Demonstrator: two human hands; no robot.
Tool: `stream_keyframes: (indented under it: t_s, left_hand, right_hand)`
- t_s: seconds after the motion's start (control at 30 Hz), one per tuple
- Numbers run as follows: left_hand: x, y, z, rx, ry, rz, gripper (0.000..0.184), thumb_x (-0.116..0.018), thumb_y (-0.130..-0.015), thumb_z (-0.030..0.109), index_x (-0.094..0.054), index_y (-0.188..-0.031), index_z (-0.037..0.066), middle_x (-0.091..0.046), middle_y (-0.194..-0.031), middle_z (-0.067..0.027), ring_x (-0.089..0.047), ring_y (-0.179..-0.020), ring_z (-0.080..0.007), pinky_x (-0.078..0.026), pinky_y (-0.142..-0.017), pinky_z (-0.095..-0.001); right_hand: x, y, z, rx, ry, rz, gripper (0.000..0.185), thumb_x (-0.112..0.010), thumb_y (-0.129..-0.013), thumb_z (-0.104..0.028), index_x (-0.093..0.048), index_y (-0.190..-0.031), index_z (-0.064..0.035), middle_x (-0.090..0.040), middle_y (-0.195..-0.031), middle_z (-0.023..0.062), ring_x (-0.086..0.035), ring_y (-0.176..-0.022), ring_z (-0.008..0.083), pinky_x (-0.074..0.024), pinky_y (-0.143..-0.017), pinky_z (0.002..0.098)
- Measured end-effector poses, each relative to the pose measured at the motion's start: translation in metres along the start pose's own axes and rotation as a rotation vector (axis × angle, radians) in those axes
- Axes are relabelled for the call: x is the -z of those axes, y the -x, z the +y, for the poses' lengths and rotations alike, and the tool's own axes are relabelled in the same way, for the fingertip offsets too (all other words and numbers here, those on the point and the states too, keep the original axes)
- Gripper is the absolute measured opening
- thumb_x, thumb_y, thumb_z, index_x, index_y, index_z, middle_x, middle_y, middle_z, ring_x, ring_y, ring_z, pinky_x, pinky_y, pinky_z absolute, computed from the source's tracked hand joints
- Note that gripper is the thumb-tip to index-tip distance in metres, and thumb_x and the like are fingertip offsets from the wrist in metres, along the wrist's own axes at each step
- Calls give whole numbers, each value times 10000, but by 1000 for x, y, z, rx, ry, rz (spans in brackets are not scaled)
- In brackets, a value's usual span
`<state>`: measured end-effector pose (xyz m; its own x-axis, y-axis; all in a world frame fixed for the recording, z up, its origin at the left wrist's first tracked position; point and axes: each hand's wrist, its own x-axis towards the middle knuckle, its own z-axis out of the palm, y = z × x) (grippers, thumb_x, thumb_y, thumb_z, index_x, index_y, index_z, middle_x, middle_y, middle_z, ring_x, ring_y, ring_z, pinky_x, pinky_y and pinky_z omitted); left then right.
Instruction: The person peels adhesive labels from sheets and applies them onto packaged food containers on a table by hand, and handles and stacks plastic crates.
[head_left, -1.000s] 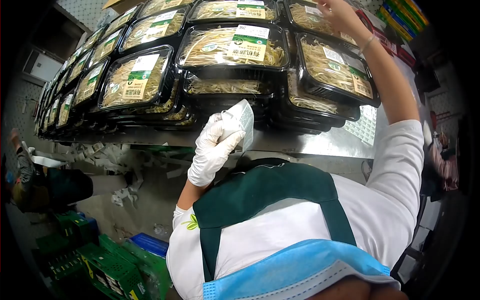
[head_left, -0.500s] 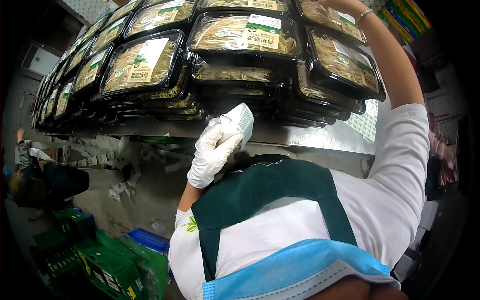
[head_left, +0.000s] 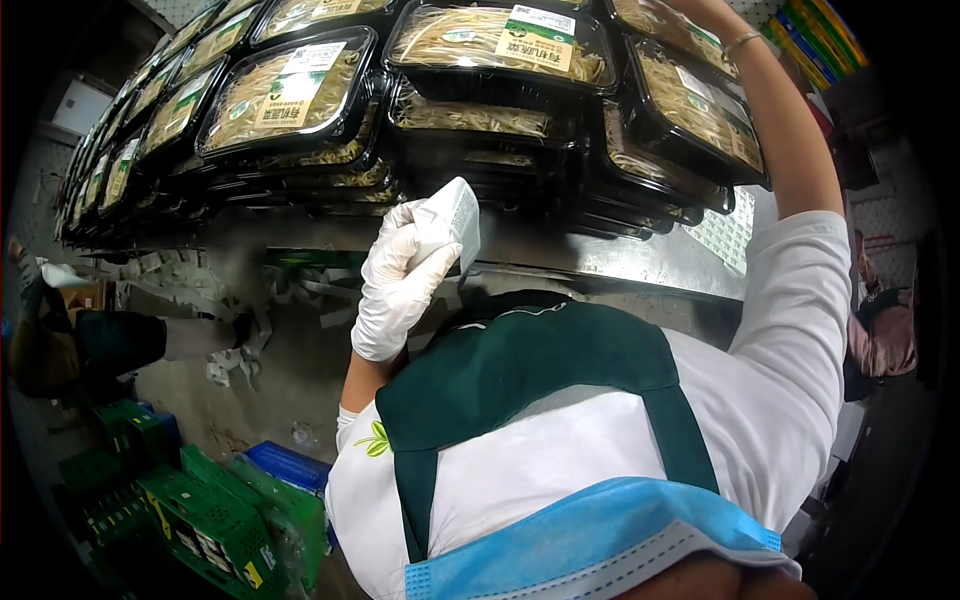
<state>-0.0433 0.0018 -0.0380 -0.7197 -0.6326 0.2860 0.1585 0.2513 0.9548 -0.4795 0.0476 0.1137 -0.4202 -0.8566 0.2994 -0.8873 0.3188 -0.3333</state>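
Observation:
My left hand [head_left: 395,275], in a white glove, is closed around a white printed label sheet [head_left: 462,225] with small text on its side. It is held in front of the table edge, below the stacked packs. My right hand [head_left: 700,14], bare with a bracelet at the wrist, reaches to the top right and lies at a far bean sprout pack [head_left: 665,28]; the frame's top edge cuts off its fingers. Closer to me, below that arm, sits a tilted black tray of bean sprouts [head_left: 690,105] with a label on its film. Another labelled pack [head_left: 500,45] stands beside it.
Several layers of bean sprout packs [head_left: 285,95] cover the metal table [head_left: 640,262]. Green crates [head_left: 205,520] and a blue crate [head_left: 290,465] stand on the floor at lower left. Another person [head_left: 90,350] is at the far left, near scraps of paper strip [head_left: 235,365].
My left hand with the label sheet has shifted slightly left and up in view. The packs also sit a little higher in view. My right hand stays at the far pack.

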Motion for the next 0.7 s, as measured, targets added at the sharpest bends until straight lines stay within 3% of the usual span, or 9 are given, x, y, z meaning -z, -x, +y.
stream_keyframes:
  t_s: [0.07, 0.17, 0.2, 0.23, 0.27, 0.37, 0.43, 0.7]
  left_hand:
    - [2, 3, -1, -2, 63, 18, 150, -628, -691, -45, -596, -813, 35, -532, -1007, -105, -486, -971, -198, -400, -821, -307]
    - [10, 3, 1, 7, 120, -5, 105, -588, -698, -58, -594, -762, 24, -557, -945, -107, -507, -883, -183, -409, -770, -293]
    - [12, 2, 2, 16, 112, -48, 83, -568, -708, -54, -595, -734, 20, -571, -907, -109, -516, -826, -170, -411, -743, -282]
    - [8, 3, -6, 16, 258, 15, 125, -589, -754, 39, -582, -631, 16, -581, -778, -101, -502, -724, -153, -409, -681, -268]
    - [8, 5, -7, 13, 256, 15, 125, -589, -754, 39, -582, -631, 16, -581, -778, -101, -502, -724, -153, -409, -681, -268]
    - [10, 9, -3, 133, 145, 36, 294, -594, -800, 145, -550, -535, 24, -553, -670, -78, -496, -678, -155, -398, -633, -272]
    - [10, 11, -2, 186, 98, 76, 342, -588, -818, 165, -543, -510, 23, -543, -632, -66, -496, -649, -156, -391, -616, -272]
    - [4, 15, -6, 304, 95, 148, 234, -570, -820, 99, -555, -618, -16, -549, -679, -65, -484, -643, -119, -381, -553, -247]
  right_hand:
    - [11, -5, 5, 11, -271, 42, 123, -570, -792, -128, -549, -859, -27, -541, -705, 27, -493, -642, 118, -433, -578, 268]
    - [14, -3, 7, 73, -278, 116, 167, -559, -791, -118, -555, -925, -18, -573, -765, 58, -520, -683, 144, -446, -627, 282]
    - [10, -2, 6, 33, -125, 72, 182, -550, -786, -111, -567, -945, -24, -588, -780, 76, -534, -701, 159, -449, -649, 286]
    - [5, -6, 14, -5, 27, 29, 203, -541, -780, -104, -579, -965, -29, -602, -794, 94, -548, -720, 174, -452, -671, 290]
    - [-2, -9, 21, 173, 324, 70, 227, -517, -756, -98, -612, -958, -54, -618, -804, 117, -564, -752, 193, -453, -698, 297]
    - [0, 3, -16, 45, 363, -97, 184, -525, -732, -117, -631, -872, -63, -615, -749, 103, -563, -713, 178, -458, -659, 293]
    - [0, -1, -9, -114, 125, -145, 157, -552, -718, -132, -626, -838, -62, -610, -717, 71, -559, -668, 154, -459, -611, 290]
    - [1, 3, 11, -135, -177, -226, 163, -590, -729, -137, -597, -859, -39, -570, -646, 39, -517, -540, 103, -433, -477, 249]
